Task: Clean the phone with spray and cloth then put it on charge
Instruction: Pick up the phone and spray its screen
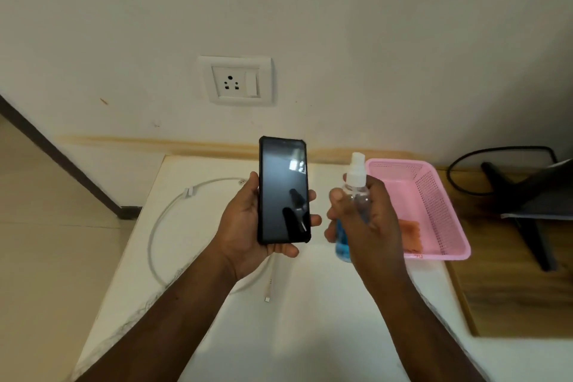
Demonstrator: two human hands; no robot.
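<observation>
1. White wall rises behind the white table (310,319); a socket (237,80) sits in that wall above the table's far edge, with nothing plugged in, so charging looks not yet begun.
2. Left hand (248,226) grips the phone (283,192) by its long edges, fingers curled round, screen up and lifted off the table; that grip keeps the glass bare to the nozzle.
3. Right hand (362,214) wraps the spray bottle (356,192), held upright just beside the phone's right edge; the step in hand seems to be spraying.
4. White cable (161,220) loops near the table's left edge, connector end free by the near middle.
5. Pink basket (446,195) stands at the far right corner; the orange cloth (410,234) inside waits within the right hand's reach for wiping.
</observation>
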